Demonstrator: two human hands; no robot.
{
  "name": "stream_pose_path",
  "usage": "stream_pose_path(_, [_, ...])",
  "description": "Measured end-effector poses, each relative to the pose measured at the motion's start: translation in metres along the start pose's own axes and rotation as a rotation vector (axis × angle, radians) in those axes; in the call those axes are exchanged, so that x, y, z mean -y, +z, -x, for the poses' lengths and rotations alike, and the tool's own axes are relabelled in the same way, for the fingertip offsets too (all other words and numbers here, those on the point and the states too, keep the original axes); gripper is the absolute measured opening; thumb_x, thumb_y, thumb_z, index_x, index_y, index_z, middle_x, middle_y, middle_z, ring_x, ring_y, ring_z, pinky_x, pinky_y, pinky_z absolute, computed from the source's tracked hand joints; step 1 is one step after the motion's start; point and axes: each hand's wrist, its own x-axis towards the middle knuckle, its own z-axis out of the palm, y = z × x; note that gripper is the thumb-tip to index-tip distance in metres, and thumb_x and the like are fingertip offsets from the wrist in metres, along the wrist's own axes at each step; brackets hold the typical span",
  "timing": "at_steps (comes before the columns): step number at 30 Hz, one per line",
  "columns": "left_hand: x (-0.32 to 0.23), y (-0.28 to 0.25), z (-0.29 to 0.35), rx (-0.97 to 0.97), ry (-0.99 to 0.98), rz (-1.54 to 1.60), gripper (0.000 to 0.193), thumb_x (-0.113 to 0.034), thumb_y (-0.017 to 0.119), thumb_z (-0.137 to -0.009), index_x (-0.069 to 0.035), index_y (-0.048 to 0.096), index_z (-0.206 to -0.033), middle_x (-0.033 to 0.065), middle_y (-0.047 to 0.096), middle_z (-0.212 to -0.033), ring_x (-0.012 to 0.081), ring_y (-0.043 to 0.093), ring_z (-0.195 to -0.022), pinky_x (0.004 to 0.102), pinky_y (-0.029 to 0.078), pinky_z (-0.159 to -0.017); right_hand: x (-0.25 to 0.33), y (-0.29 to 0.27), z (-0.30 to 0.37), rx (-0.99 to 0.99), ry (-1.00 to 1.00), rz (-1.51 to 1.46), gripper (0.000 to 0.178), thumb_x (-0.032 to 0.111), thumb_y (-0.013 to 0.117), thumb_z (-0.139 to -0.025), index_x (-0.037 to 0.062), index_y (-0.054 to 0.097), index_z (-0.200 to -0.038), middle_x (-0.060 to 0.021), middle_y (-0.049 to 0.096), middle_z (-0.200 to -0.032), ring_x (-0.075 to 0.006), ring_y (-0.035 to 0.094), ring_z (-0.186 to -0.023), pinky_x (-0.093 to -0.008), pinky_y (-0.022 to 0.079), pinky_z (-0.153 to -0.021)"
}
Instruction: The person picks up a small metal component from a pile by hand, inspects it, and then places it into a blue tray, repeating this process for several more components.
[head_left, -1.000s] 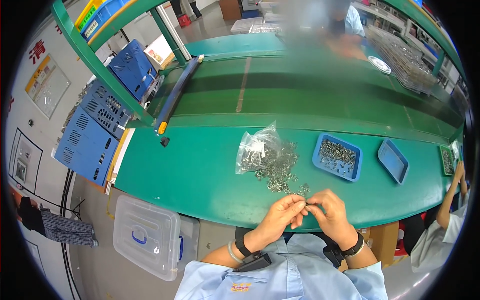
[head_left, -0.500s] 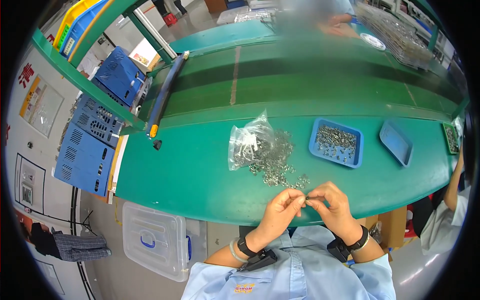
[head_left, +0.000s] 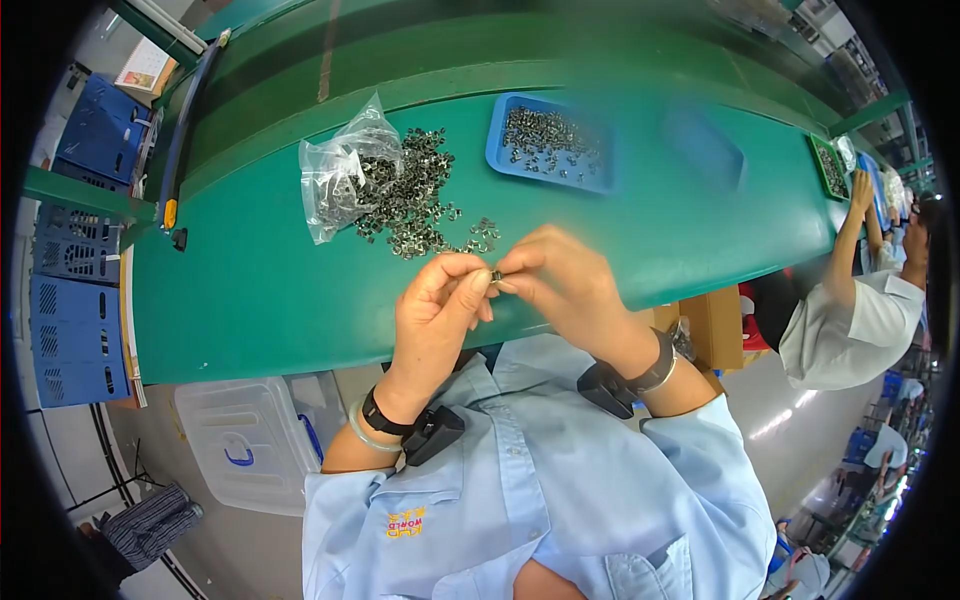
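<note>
My left hand (head_left: 432, 312) and my right hand (head_left: 572, 290) meet over the near part of the green table. Between their pinched fingertips is a small dark metal piece (head_left: 496, 277), its exact shape too small to make out. Just beyond my left hand spreads a pile of small shiny metal clips (head_left: 415, 200), with a few loose ones nearest my fingers. The pile reaches into a clear plastic bag (head_left: 330, 185) lying on its side. Farther off, past my right hand, a blue tray (head_left: 535, 177) holds many similar small metal pieces.
Another blue tray (head_left: 715, 160), blurred, lies to the right, and a green tray (head_left: 828, 168) of small parts stands at the table's far right. A person in a pale shirt (head_left: 850, 330) sits there. Left of the table are blue crates (head_left: 75, 340); a clear lidded box (head_left: 240, 440) is below.
The view has tilted and shifted, so the table's contents appear higher and farther left. My hands stay together, both fingertips still pinched at the small piece.
</note>
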Motion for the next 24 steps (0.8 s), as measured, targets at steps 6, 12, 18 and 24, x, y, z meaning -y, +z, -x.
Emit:
stream_pose_path(6, [0.001,0.001,0.007,0.001,-0.046,0.051,0.011,-0.011,0.055,-0.093,-0.002,0.056,-0.097,0.0057,0.063,-0.083,0.0078,0.054,-0.063,0.0192,0.042,-0.054,0.005,0.001,0.005,0.006,-0.045,0.056,0.018,-0.002,0.070,-0.074,0.0029,0.060,-0.089,-0.0077,0.062,-0.082,-0.0212,0.060,-0.075,-0.0307,0.048,-0.063])
stream_pose_path(12, [-0.002,-0.001,0.008,0.001,0.000,-0.043,0.011,-0.013,0.056,-0.093,-0.003,0.057,-0.098,0.0018,0.059,-0.080,0.0054,0.053,-0.065,0.0179,0.041,-0.055,0.007,0.000,0.003,0.032,-0.050,0.074,0.018,-0.002,0.070,-0.073,0.0030,0.060,-0.088,-0.0072,0.061,-0.082,-0.0211,0.060,-0.075,-0.0307,0.048,-0.062])
stream_pose_path(18, [-0.004,-0.002,0.009,0.005,-0.085,0.042,0.011,-0.013,0.056,-0.093,-0.003,0.058,-0.097,0.0014,0.059,-0.080,0.0054,0.052,-0.065,0.0178,0.041,-0.056,0.003,0.002,0.005,0.020,-0.069,0.085,0.019,-0.002,0.071,-0.073,0.0031,0.061,-0.088,-0.0068,0.061,-0.082,-0.0210,0.060,-0.075,-0.0307,0.048,-0.062])
stream_pose_path(24, [-0.010,-0.002,0.007,0.010,-0.040,-0.130,0.010,-0.012,0.056,-0.093,-0.003,0.058,-0.095,0.0004,0.058,-0.079,0.0053,0.052,-0.066,0.0186,0.042,-0.058,0.003,0.002,0.004,0.024,-0.032,0.073,0.019,-0.002,0.071,-0.073,0.0035,0.061,-0.088,-0.0066,0.061,-0.081,-0.0208,0.059,-0.074,-0.0304,0.048,-0.062])
